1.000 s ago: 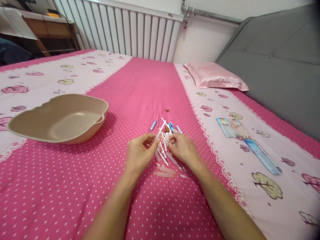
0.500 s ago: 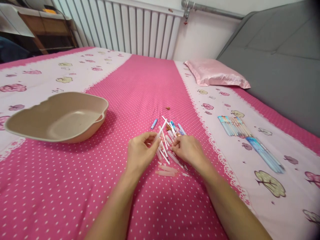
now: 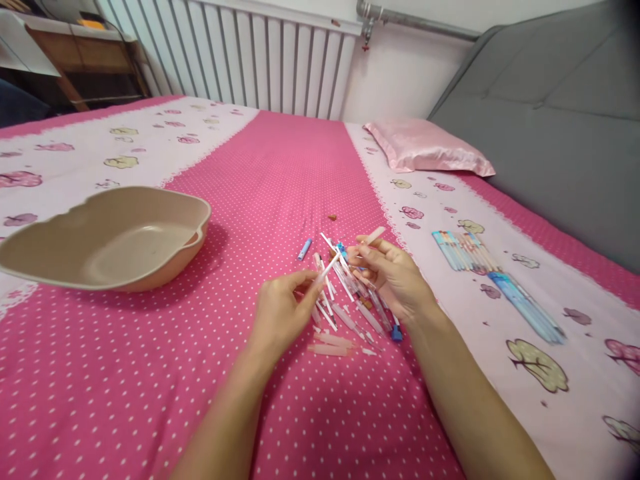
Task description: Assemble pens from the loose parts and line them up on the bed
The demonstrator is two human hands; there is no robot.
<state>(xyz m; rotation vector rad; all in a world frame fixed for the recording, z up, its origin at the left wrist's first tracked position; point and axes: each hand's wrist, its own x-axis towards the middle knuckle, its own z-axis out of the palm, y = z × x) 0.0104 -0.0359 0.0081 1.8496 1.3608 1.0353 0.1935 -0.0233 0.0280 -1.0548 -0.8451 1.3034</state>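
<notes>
Between thumb and fingers, my left hand (image 3: 290, 307) pinches a thin white pen refill (image 3: 331, 265), tilted up to the right. My right hand (image 3: 390, 273) is raised at the right of the pile, its fingers closed on a pale pink pen barrel (image 3: 374, 235) that sticks out beyond the fingertips. Under and between both hands lies a loose pile of pen parts (image 3: 357, 313): white refills, clear pinkish tubes and small bits. Two pale pink barrels (image 3: 331, 345) rest at its near side. A short blue pen piece (image 3: 305, 249) lies apart at the left.
A beige basin (image 3: 145, 257) stands on the bed at the left. Two groups of pens, a row (image 3: 463, 250) and a blue bundle (image 3: 527, 310), lie at the right. Farther back are a pink pillow (image 3: 425, 147), a grey headboard (image 3: 545, 113) and a white radiator (image 3: 250, 60).
My right hand has risen from the pile and turned, now holding a pale pink barrel. My left hand keeps the refill and has barely moved. The view has shifted slightly.
</notes>
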